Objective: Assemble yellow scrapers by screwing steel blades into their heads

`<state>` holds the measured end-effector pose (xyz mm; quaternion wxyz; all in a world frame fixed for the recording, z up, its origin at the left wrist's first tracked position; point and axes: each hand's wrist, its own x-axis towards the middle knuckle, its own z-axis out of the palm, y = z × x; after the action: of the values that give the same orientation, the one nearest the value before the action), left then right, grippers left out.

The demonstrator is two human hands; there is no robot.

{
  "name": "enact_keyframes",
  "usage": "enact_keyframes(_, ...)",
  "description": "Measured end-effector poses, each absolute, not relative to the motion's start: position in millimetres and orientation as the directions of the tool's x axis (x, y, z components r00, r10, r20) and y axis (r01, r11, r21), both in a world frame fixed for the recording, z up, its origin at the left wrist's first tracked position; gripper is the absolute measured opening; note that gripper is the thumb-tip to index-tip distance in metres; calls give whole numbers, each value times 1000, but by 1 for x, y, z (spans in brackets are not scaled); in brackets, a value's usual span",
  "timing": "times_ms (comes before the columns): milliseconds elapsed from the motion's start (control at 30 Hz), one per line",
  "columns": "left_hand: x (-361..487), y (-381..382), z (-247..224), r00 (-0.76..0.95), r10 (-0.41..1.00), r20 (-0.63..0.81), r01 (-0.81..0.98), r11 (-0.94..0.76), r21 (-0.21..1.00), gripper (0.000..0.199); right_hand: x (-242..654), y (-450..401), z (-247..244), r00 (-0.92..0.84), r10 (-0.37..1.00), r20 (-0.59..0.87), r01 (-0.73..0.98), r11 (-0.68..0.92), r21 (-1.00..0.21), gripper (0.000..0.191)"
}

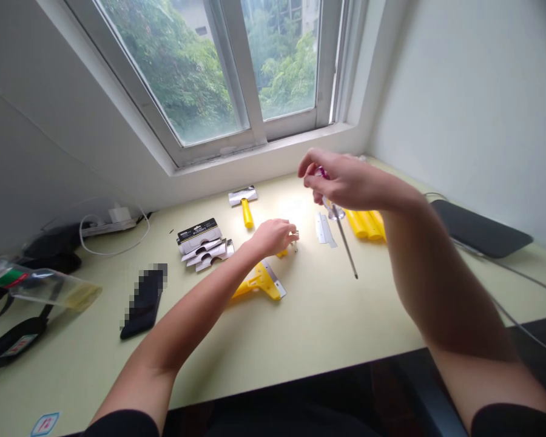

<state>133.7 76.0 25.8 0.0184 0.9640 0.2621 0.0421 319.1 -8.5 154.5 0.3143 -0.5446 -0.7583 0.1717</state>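
Note:
My right hand [330,179] is closed around the purple and clear handle of a screwdriver [346,246], whose shaft slants down above the table. Lower and to the left, my left hand [277,237] has its fingers bent at small metal pieces [294,243]; what it grips is too small to tell. A yellow part shows just under that hand. Nearer to me lies a yellow scraper [261,280] with a metal blade. Thin metal blades [325,230] lie between my hands, and yellow handles [364,224] sit beside my right wrist.
Another yellow scraper [246,212] lies near the window. Black and white packages [201,240], a black phone [145,303] and a plastic bottle [50,288] are on the left. A dark flat device [480,227] with cables lies right; the table's front edge [300,379] is near me.

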Motion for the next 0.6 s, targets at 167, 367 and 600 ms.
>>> enact_keyframes(167, 69, 38, 44, 805, 569, 170, 550, -822, 146, 29, 296, -14, 126, -390, 920, 30, 811, 359, -461, 19)
enact_keyframes(367, -13, -10, 22, 783, 621, 16, 608, -771, 191, 59, 268, -37, 47, -510, 860, -23, 758, 436, -486, 21)
enact_keyframes(600, -41, -10, 8, 780, 622, 75, 540, -729, 421, 46, 258, -49, 26, -562, 827, 38, 768, 537, -349, 25)
